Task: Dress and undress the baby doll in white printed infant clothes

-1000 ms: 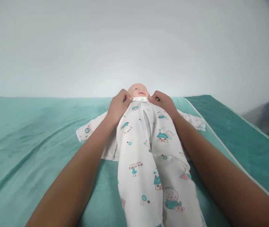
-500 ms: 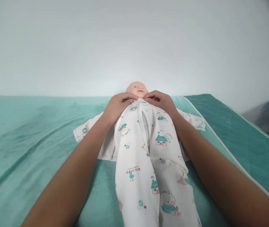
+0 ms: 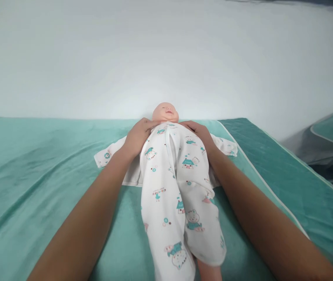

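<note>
A baby doll [image 3: 165,112] lies on its back, head toward the wall, in white printed baby pants [image 3: 166,156] whose top reaches close under its chin. Beneath them spreads a white printed top, its sleeves [image 3: 107,154] stretched out to both sides. My left hand [image 3: 140,134] is closed at the upper left edge of the pants, fingers beside the doll's neck. On the other side, my right hand [image 3: 199,132] grips the upper right edge. Both sets of fingertips are partly hidden behind the cloth. A bare doll leg [image 3: 209,270] shows below the right pant leg.
A light green sheet [image 3: 52,195] with creases covers the surface. To the right lies a darker green quilted mat [image 3: 286,171] with a pale edge. A white wall [image 3: 166,54] rises behind the doll. Grey and green cloth [image 3: 330,136] stands at the far right.
The view has shifted slightly, so the doll and pants look smaller and the bare leg has come into sight. Both hands have slid slightly outward from the doll's neck.
</note>
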{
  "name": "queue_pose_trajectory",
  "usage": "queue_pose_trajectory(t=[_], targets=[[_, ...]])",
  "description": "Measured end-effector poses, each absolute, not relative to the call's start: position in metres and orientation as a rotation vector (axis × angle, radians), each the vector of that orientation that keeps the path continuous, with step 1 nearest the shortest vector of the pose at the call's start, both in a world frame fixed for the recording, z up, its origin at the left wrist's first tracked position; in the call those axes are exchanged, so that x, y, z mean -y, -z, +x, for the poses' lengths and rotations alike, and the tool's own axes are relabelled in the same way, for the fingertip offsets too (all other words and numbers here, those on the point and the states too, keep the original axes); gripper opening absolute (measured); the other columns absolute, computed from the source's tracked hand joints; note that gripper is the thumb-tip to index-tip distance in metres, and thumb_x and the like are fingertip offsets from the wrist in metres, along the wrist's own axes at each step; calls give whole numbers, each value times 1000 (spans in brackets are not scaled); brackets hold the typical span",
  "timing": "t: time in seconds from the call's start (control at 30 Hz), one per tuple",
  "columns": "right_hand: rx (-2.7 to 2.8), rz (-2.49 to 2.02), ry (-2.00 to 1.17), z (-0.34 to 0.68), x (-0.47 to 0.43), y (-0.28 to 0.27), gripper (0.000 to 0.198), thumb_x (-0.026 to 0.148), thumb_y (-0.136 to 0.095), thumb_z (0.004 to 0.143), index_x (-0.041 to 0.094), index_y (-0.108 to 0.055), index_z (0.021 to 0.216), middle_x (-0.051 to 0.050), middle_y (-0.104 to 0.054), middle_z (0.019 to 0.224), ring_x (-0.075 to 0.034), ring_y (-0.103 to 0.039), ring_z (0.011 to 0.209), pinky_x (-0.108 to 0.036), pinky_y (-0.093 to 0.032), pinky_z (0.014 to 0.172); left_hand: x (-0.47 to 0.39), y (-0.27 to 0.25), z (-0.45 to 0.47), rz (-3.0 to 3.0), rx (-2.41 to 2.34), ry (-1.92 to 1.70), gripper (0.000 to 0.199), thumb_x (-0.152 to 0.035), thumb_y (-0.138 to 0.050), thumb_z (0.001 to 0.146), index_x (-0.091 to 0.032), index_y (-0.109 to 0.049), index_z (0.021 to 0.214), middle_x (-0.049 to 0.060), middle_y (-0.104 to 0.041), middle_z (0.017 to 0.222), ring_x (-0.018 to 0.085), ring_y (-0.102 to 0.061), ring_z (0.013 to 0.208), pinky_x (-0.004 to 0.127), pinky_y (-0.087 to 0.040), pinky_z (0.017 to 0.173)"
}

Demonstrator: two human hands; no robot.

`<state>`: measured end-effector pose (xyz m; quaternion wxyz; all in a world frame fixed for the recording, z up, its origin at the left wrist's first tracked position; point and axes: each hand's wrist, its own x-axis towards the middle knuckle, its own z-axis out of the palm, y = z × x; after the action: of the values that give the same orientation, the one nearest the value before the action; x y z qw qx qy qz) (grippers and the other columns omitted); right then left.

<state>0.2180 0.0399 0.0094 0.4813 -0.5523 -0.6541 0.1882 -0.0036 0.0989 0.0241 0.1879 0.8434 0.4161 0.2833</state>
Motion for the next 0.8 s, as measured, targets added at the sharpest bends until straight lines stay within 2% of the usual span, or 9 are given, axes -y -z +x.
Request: queue_pose_trajectory(t=[0.17, 0.27, 0.37, 0.5, 0.6, 0.67, 0.8], targets=[[1598, -1257, -434, 220, -13, 2, 40, 26, -54, 82, 26, -70, 118, -2, -69, 125, -24, -60, 118, -41, -44, 104, -83, -12, -15, 2502, -1287, -834, 44, -18, -43, 91, -30, -62, 128, 6, -62, 122, 23, -55, 111, 38, -44, 98], [1586, -1227, -373, 221, -1, 9, 42, 25, -53, 83, 25, -67, 122, -3, -66, 131, -23, -57, 124, -40, -40, 109, -71, -8, -22, 2505, -1308, -851, 43, -20, -42, 92, -27, -58, 131, 6, -57, 137, 24, -52, 120, 42, -40, 105], [1592, -1253, -317, 220, 9, 11, 40, 23, -50, 86, 25, -66, 123, -3, -65, 131, -23, -56, 124, -42, -40, 109, -59, -3, -30, 2505, -1332, -855, 47, -21, -35, 94, -23, -49, 140, 9, -49, 148, 25, -45, 132, 45, -34, 112], [1627, -1323, -239, 217, 16, 10, 38, 22, -54, 84, 29, -66, 120, -3, -66, 128, -26, -58, 120, -41, -41, 104, -41, 6, -36, 2555, -1388, -826, 54, -23, -43, 91, -20, -42, 145, 12, -39, 154, 28, -34, 141, 50, -28, 117], [1616, -1378, -174, 216, 19, 7, 33, 21, -55, 81, 26, -69, 110, -5, -69, 118, -26, -61, 111, -41, -44, 97, -30, 7, -35, 2557, -1405, -830, 53, -22, -47, 88, -18, -46, 140, 13, -39, 154, 30, -33, 141, 50, -29, 117], [1553, -1445, -155, 216, 20, 5, 28, 21, -53, 80, 23, -69, 103, -6, -70, 107, -26, -62, 100, -40, -47, 89, -24, 3, -32, 2546, -1440, -873, 47, -21, -48, 87, -18, -52, 133, 13, -43, 148, 31, -35, 137, 48, -33, 114], [1457, -1606, -335, 217, 20, 3, 21, 33, -55, 81, 21, -69, 90, -7, -72, 91, -27, -62, 88, -39, -48, 77, -13, -8, -23, 2450, -1582, -956, 31, -21, -48, 86, -21, -59, 116, 12, -56, 124, 32, -44, 118, 46, -42, 99]])
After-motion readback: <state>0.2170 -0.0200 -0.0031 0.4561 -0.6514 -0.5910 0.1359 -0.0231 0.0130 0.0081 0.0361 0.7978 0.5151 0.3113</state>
